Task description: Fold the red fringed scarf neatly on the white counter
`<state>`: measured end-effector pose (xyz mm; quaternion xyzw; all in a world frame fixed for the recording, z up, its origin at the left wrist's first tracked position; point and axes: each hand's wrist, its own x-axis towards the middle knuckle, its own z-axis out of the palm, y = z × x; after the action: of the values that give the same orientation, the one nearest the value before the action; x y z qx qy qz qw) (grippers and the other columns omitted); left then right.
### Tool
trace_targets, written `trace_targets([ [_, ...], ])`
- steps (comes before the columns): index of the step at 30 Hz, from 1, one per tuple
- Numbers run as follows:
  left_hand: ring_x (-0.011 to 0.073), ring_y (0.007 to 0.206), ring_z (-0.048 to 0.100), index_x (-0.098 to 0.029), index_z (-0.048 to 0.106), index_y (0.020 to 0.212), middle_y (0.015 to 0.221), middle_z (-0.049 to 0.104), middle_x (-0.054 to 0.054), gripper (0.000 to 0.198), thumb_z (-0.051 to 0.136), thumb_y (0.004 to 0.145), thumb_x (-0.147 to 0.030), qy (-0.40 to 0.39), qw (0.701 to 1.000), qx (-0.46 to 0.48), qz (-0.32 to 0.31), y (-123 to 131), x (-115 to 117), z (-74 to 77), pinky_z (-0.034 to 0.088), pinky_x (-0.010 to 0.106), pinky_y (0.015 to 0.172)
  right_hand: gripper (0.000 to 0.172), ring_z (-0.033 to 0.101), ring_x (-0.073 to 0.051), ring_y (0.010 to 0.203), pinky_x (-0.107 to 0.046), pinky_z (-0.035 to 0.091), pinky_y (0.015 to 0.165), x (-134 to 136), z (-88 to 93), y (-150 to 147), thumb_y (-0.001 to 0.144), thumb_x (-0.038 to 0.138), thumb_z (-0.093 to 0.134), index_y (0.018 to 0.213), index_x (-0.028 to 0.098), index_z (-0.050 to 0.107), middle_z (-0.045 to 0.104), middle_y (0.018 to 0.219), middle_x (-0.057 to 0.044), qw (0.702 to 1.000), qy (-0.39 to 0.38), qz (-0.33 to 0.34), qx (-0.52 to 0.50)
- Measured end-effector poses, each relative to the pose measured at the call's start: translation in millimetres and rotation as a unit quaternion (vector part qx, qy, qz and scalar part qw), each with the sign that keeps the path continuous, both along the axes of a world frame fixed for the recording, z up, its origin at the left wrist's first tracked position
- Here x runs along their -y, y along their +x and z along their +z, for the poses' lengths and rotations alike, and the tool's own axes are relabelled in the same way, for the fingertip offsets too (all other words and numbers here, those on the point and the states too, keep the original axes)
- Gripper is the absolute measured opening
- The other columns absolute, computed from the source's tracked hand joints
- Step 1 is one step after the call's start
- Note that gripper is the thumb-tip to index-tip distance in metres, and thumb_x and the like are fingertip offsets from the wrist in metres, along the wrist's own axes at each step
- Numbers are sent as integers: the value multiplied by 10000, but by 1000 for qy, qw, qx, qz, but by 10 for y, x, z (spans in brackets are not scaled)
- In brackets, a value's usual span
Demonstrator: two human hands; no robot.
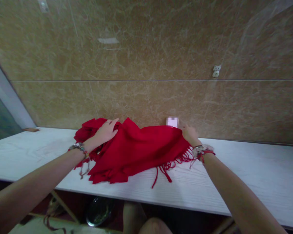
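A red scarf [141, 143] with a fringed end lies partly bunched on the white tabletop. Its left part is crumpled, while the right part is spread toward the wall with the fringe hanging loosely on the board. My left hand [107, 131] rests on the bunched part, fingers stretched and a little apart. At the scarf's far right corner, my right hand [189, 135] is closed on the cloth; its fingertips are partly hidden. Both wrists wear bracelets.
Behind the table rises a brown marbled wall [146, 100] with a small white cat-shaped hook [216, 71]. A small white card-like item [172, 122] stands behind the scarf. Below the front edge are a round shiny dish [100, 211] and my knees [153, 226].
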<state>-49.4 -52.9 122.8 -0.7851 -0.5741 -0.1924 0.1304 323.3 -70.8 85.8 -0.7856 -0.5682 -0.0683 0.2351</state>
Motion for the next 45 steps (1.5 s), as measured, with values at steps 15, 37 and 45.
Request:
trace_targets([
  [15, 237, 1138, 471, -102, 361, 1286, 1234, 499, 142, 667, 541, 698, -360, -107, 987, 117, 10, 4, -33, -659, 345, 304, 955, 516, 364, -230, 1168, -393, 320, 971, 667, -1176, -701, 719, 96, 431, 1233, 140, 423, 418, 1252, -126, 954, -44, 297, 0],
  [37, 414, 1265, 176, -220, 152, 1388, 1413, 138, 195, 769, 522, 721, -120, -24, 984, -40, 171, -303, 83, -276, 339, 561, 893, 250, 585, -178, 671, -261, 394, 645, 914, -652, 1104, 647, 13, 401, 534, 192, 535, 615, 656, -61, 975, -185, 84, 93],
  [45, 323, 1317, 78, -284, 256, 1354, 1448, 161, 120, 665, 544, 759, -350, -167, 973, -141, -72, 168, 82, -800, 147, 606, 968, 373, 443, -211, 1146, -349, 344, 953, 767, -759, 6, 832, 213, 399, 1171, 107, 511, 515, 1222, -149, 957, -107, 264, 55],
])
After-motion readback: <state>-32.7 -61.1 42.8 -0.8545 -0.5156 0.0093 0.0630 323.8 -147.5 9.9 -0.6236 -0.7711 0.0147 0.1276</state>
